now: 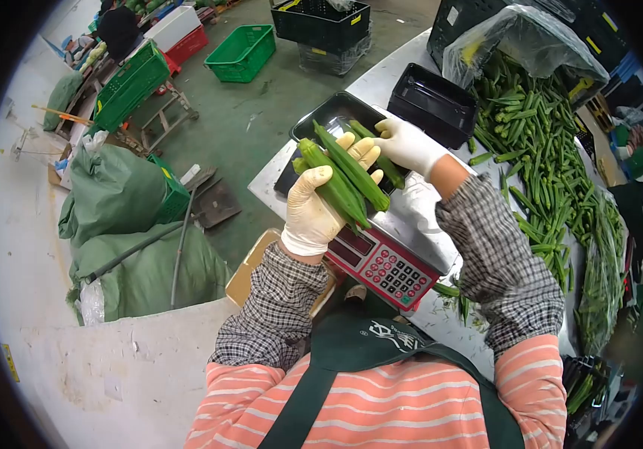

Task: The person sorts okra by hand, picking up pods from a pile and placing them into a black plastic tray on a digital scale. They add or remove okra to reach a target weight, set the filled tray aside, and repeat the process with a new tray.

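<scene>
My gloved left hand (312, 213) is palm up over the scale, its fingers curled round several green okra pods (345, 166). Just to the right, my gloved right hand (409, 145) has its fingers bent over another okra pod (385, 163), seemingly pinching it. Beneath both hands a black tray (344, 105) rests on the red and silver scale (392, 273), and the hands hide much of it. A stack of empty black trays (433, 101) stands beyond my right hand. A large heap of loose okra (531, 127) covers the table's right side.
Clear plastic (561, 45) lies over a dark crate behind the okra. Green sacks (123, 194) and a dustpan (216, 202) are at the left. Farther off stand a green basket (240, 54) and black crates (323, 26). People are at the upper left and far right.
</scene>
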Motion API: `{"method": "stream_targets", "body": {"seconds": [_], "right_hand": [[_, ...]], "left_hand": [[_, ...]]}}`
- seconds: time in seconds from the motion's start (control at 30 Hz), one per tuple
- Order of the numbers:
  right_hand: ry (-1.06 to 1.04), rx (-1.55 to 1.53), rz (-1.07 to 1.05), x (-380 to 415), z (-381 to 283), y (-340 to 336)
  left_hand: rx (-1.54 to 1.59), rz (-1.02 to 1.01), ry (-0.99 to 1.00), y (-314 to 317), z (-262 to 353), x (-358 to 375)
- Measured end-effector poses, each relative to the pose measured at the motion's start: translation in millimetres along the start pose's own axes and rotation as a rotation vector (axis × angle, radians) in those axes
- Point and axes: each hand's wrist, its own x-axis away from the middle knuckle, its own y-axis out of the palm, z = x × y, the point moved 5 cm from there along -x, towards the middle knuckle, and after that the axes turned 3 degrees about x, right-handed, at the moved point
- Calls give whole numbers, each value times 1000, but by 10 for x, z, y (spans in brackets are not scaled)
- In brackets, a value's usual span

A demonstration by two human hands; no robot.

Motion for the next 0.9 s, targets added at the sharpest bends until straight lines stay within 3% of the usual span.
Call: {"method": "stream_targets", "body": {"seconds": [0.03, 0.1, 0.17, 0.23, 0.3, 0.33, 0.63, 0.9], "right_hand": [[-131, 79, 113, 131, -102, -170], [-264, -94, 331, 481, -269, -414], [-161, -229, 71, 818, -408, -441], [-134, -18, -16, 1047, -443, -332], [-114, 2, 13, 1129, -461, -268], [-173, -132, 69, 1153, -495, -280], [-51, -383, -96, 1181, -333, -269], [-107, -130, -3, 1157, -477, -262]], "left_hand": [[3, 8, -6, 1, -43, -21], [28, -7, -2, 3, -120, -60], [54, -59, 3, -21, -194, -115], [33, -52, 48, -6, -271, -159], [-53, -5, 113, 66, -305, -183], [-64, -17, 120, 61, -308, -192], [16, -48, 103, 74, -341, -212], [-32, 7, 180, 111, -340, -165]]}}
